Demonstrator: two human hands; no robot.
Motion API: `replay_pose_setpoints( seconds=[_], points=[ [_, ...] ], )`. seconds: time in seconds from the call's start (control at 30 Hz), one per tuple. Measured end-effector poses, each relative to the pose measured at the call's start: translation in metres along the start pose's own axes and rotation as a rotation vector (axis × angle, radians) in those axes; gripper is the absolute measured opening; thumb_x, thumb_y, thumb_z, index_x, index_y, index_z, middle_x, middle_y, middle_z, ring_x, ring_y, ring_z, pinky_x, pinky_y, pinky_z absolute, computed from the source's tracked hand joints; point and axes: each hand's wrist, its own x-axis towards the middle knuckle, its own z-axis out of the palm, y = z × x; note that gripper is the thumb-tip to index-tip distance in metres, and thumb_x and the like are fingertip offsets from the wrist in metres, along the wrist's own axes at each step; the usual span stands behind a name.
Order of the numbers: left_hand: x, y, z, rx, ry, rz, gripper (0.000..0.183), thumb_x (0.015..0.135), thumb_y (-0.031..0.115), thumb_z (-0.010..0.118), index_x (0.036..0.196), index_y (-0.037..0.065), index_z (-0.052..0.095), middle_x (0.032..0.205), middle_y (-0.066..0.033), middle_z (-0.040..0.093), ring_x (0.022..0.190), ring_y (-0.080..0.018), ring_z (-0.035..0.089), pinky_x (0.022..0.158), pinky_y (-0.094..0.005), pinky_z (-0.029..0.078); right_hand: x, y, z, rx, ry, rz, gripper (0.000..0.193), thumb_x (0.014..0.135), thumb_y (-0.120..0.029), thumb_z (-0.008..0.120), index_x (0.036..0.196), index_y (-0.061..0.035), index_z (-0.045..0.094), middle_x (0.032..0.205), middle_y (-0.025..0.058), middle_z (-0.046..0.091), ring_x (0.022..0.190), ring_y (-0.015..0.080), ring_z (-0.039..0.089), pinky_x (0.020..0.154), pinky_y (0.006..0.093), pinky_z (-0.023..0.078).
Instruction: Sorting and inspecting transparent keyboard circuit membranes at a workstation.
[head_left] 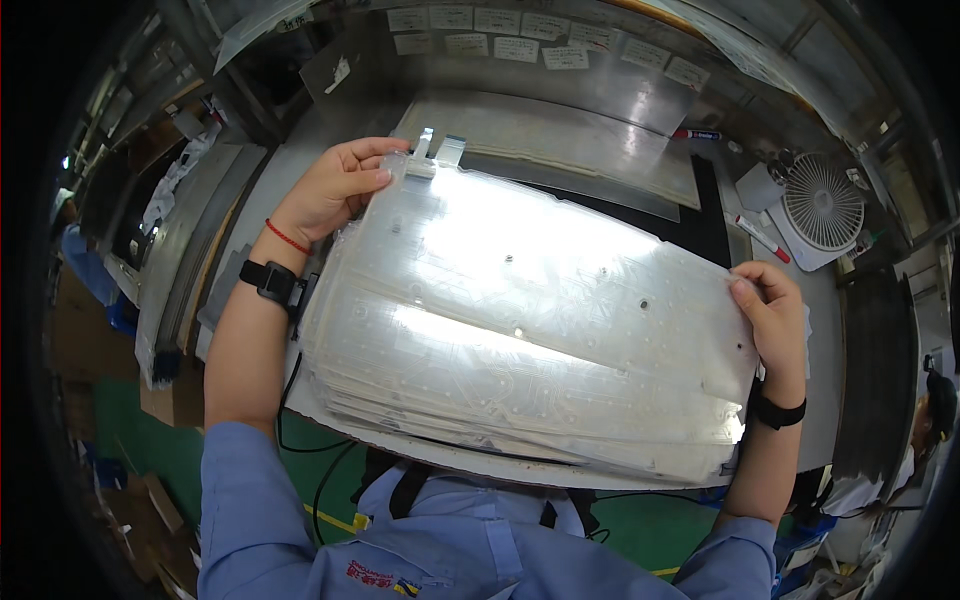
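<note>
A clear, shiny plastic membrane circuit sheet [560,250] with small holes and faint traces is held up between my hands, its far edge lifted and tilted. My left hand [345,180] pinches its far left corner, close to two ribbon tails [437,148] that stick out past the edge. At the far right corner, my right hand [775,305] grips the sheet with the thumb on top. Beneath it lies a thick stack of similar membrane sheets [450,405], slightly fanned along the near edge. Glare hides part of the upper sheet's surface.
Behind the stack are a flat pale panel [560,145] and a dark strip [712,205]. A white fan [822,202], a red-and-white marker [762,240] and another marker [697,134] sit at the right. Flat boards [195,240] are piled at the left. Paper labels [515,49] line the back wall.
</note>
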Motion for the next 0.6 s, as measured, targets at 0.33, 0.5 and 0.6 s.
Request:
replay_pose_setpoints(
  seconds=[0.33, 0.5, 0.6],
  points=[
    [0.0029, -0.0001, -0.0008, 0.036, 0.069, -0.004, 0.038, 0.087, 0.011, 0.067, 0.122, 0.002, 0.056, 0.101, -0.0054, 0.066, 0.087, -0.0105, 0.064, 0.079, -0.0229, 0.053, 0.0021, 0.0098, -0.0031, -0.001, -0.011, -0.018, 0.016, 0.087, -0.009, 0.067, 0.099, 0.0005, 0.067, 0.086, -0.0005, 0.064, 0.076, 0.0058, 0.055, 0.070, 0.0192, 0.043],
    [0.0043, -0.0050, -0.0025, 0.059, 0.067, 0.080, 0.035, 0.089, 0.014, 0.065, 0.121, 0.002, 0.057, 0.102, -0.0038, 0.065, 0.087, -0.0088, 0.062, 0.076, -0.0223, 0.052, 0.0052, 0.0075, -0.0005, 0.001, 0.008, -0.152, 0.015, 0.087, -0.008, 0.067, 0.099, 0.0010, 0.067, 0.087, 0.0014, 0.064, 0.079, 0.0079, 0.057, 0.073, 0.0202, 0.044],
    [0.0034, -0.0005, 0.0049, -0.010, 0.109, 0.031, 0.031, 0.092, 0.016, 0.062, 0.119, 0.002, 0.059, 0.098, -0.0031, 0.066, 0.080, -0.0070, 0.061, 0.072, -0.0205, 0.051, 0.0030, 0.0061, -0.0010, 0.036, 0.047, -0.075, 0.014, 0.088, -0.006, 0.066, 0.099, 0.0014, 0.067, 0.088, 0.0020, 0.064, 0.081, 0.0086, 0.058, 0.075, 0.0209, 0.045]
  ],
)
